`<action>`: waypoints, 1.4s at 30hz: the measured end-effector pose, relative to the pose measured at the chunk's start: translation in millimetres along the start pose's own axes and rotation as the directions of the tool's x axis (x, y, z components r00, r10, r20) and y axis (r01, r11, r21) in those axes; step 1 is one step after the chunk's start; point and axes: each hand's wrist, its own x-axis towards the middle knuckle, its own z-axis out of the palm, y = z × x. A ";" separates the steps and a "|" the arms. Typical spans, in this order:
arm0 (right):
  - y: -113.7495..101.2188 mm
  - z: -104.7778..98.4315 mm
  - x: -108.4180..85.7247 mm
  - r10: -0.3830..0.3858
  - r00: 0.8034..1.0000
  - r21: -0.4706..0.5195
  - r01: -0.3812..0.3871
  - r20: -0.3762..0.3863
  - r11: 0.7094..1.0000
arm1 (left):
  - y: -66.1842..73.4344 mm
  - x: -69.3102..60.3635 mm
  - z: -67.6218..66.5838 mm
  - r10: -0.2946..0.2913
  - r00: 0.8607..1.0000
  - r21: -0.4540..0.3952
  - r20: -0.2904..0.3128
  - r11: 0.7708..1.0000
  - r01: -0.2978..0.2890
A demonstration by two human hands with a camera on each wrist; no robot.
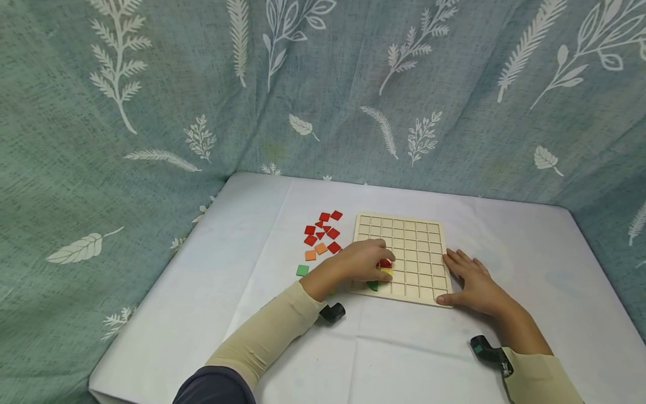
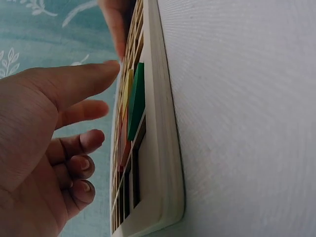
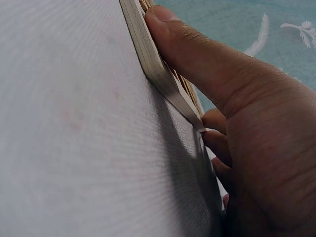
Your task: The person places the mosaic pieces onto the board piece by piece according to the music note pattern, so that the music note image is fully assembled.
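Observation:
A pale wooden grid board (image 1: 421, 255) lies on the white table. My left hand (image 1: 360, 261) is over its left part, with thumb and index finger apart around a red piece (image 1: 385, 263) and a yellow piece (image 1: 386, 271); contact is unclear. In the left wrist view, that hand (image 2: 44, 113) has its other fingers loosely bent, beside the yellow piece (image 2: 127, 94) and a green piece (image 2: 137, 106) near the board's front edge. My right hand (image 1: 476, 286) rests at the board's right side, its thumb on the front corner, seen too in the right wrist view (image 3: 256, 113).
Loose red pieces (image 1: 333, 233), two orange squares (image 1: 310, 255) and a green square (image 1: 302, 270) lie left of the board. Leaf-patterned cloth (image 1: 328, 101) hangs behind the table and at its sides. Both wrists carry black devices (image 1: 333, 312).

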 end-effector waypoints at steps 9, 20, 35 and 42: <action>-0.8 0.0 1.1 0.003 1.000 -0.002 -0.003 0.002 1.000 | 1.0 -1.2 -0.5 0.001 1.000 0.042 0.009 0.999 -0.002; -1.1 -1.1 0.0 -0.003 1.000 0.001 0.003 0.011 1.000 | -12.7 -10.1 -0.1 0.046 0.998 0.018 -0.039 0.999 -0.045; 1.0 -4.9 -0.7 0.021 1.000 -0.003 -0.021 0.001 1.000 | -51.9 -58.7 -6.7 -0.013 0.998 0.006 -0.069 1.000 0.014; -0.7 -0.7 0.3 0.017 1.000 0.003 -0.017 0.013 1.000 | -56.4 -79.4 -6.5 -0.017 0.999 0.009 -0.032 1.000 0.017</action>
